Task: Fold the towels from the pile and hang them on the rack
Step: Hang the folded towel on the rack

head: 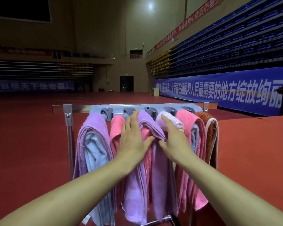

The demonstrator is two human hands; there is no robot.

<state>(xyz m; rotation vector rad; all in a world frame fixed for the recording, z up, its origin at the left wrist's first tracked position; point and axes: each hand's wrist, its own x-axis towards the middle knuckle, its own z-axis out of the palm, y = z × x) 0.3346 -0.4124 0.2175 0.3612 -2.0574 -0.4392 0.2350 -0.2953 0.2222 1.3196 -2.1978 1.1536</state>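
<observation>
Both grips are open, the left hand (133, 139) and right hand (173, 137) pressing flat on the middle purple towel (147, 126), probably to smooth it over the rack (69, 115).

The long blue banner (227, 90) running along the foot of the blue seating (243, 38) carries white Chinese characters, of which "让青春在祖国和人民最需要的地方绽放绚丽" can be read. Far to the left of it, a dimmer blue banner (33, 86) reads "天下绘宏图!", its first characters blurred. Above the seating, a red banner (194, 18) bears white characters too small and slanted to read with certainty. Green exit signs (125, 74) glow over the far doorways, their lettering illegible.
</observation>
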